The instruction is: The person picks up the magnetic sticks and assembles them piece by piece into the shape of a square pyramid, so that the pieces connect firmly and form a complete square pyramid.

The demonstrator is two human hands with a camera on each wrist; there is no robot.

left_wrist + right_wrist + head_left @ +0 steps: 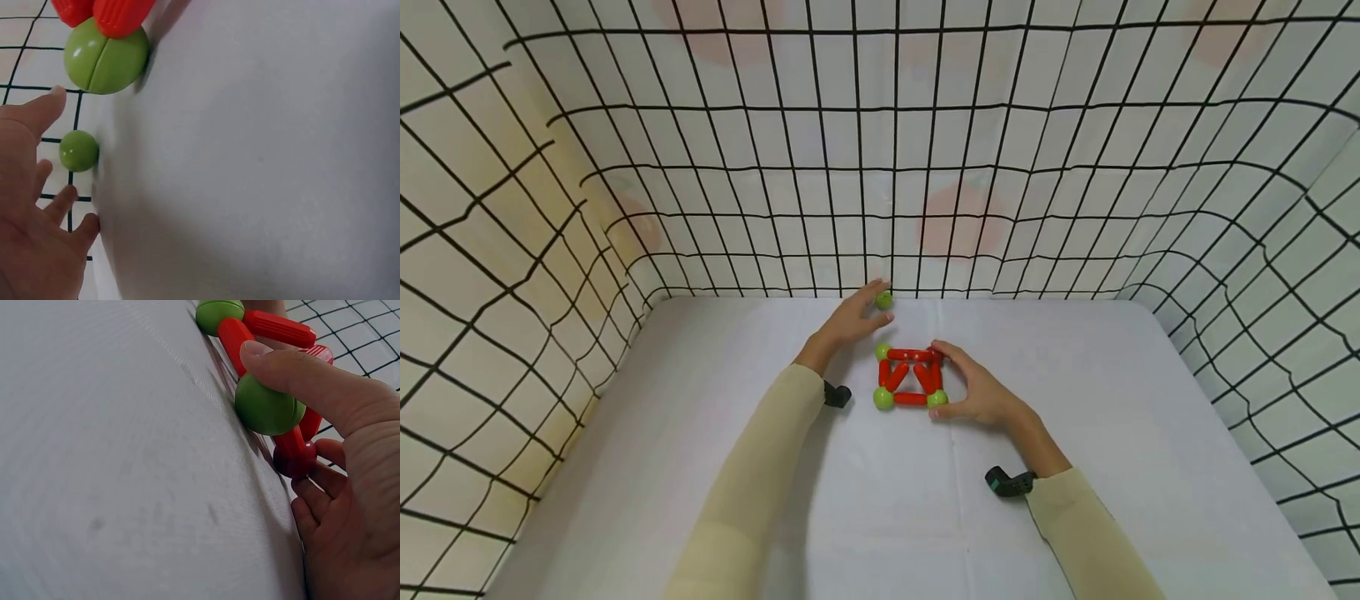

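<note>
My right hand [987, 395] holds the right side of a magnetic-style building-toy frame [911, 399] of red rods and balls. Its thumb lies on a green ball [269, 407] at the near corner, while its fingertips touch a dark red ball [294, 460] at the far corner. Two more green balls mark the frame's left corners, and two short rods slant upward inside it. Farther back, my left hand [850, 321] reaches around a loose green ball [884, 300]. In the left wrist view its thumb and fingers are spread, with gaps visible around that ball [79, 150].
A white cloth covers the table [880, 517]. Black wire grid panels [925, 167] rise along the back and both sides, with white sheeting behind them. The loose ball lies close to the back panel. Each wrist wears a small black camera [1011, 482].
</note>
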